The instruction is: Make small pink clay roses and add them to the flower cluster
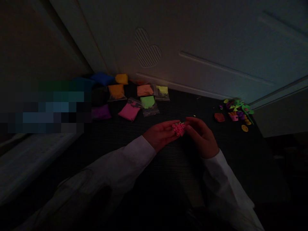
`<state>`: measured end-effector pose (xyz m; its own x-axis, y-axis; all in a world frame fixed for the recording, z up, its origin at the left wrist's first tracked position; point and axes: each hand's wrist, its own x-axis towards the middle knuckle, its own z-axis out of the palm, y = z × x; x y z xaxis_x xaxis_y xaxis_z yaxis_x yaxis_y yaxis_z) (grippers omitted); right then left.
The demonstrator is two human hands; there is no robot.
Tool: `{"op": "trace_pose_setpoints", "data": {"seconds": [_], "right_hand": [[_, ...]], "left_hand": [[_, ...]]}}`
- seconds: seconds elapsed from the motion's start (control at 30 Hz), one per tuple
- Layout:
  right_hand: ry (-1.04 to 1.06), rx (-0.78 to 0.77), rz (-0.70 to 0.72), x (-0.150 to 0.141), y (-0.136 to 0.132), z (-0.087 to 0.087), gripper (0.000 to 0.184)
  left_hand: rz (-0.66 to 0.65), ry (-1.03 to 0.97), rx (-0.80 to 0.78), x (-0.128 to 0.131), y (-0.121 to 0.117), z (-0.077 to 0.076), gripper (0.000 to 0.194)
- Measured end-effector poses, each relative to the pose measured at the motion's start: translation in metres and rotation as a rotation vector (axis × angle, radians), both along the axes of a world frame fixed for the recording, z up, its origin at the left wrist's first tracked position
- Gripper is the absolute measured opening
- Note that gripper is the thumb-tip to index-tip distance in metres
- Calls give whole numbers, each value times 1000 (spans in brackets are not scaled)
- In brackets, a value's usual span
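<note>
In the dim head view, a small cluster of pink modelling-clay flowers (178,129) with bits of green at its top edge rests on the fingers of my left hand (161,134). Those fingers are closed about its left side and underside. From the right, my right hand (202,136) reaches in with thumb and forefinger bent together at the cluster's right edge, seemingly touching it. Whether a tiny piece lies between these fingertips is too dark to tell. Both hands are just above the dark table (168,166).
Bags of coloured clay lie at the back left, among them pink (130,110), green (147,102), orange (116,92) and purple (102,112). Several small clay figures (237,112) and a reddish-brown lump (219,117) sit at right. A pale panel (168,32) stands behind.
</note>
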<state>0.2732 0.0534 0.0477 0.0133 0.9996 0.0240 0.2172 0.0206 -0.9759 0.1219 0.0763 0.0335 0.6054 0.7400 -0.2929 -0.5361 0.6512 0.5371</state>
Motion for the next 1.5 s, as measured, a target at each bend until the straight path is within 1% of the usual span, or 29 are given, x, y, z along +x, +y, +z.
{"op": "trace_pose_setpoints", "data": {"seconds": [0.13,0.37,0.57,0.67,0.77,0.9,1.03,1.17,1.3,1.37,1.4,1.47,1.5], "right_hand": [[45,-7,29,-1,0,-1,30],[49,-30,-1,1,1,-3,28],[117,-89,20,0,2,-4,30],[117,-111,1,2,3,-6,29],[115,-108,-80,7,6,-7,28],[169,-97,-218,15,12,-10,28],[201,-123,-276,18,17,-14,30],[228,-109,-338,21,21,-18,30],[346,-66,-426,32,24,-17,30],[451,-38,-503,41,25,-13,30],[509,-25,-542,45,25,-11,30],[613,-3,-616,52,26,-7,28],[662,-6,-648,55,26,-6,27]], "left_hand": [[-7,20,10,0,-1,0,42],[-13,45,32,1,1,-5,47],[-12,166,64,3,1,-6,49],[-14,204,69,2,2,-5,49],[-12,221,59,1,2,-4,48],[-22,300,86,4,-1,-6,44],[-45,318,72,6,-4,-7,43],[0,304,69,3,-1,-6,46],[39,325,112,0,2,-7,45],[57,348,163,1,5,-8,44],[66,375,223,3,7,-9,44],[52,470,395,9,13,-9,44],[15,518,494,14,17,-9,45]]}}
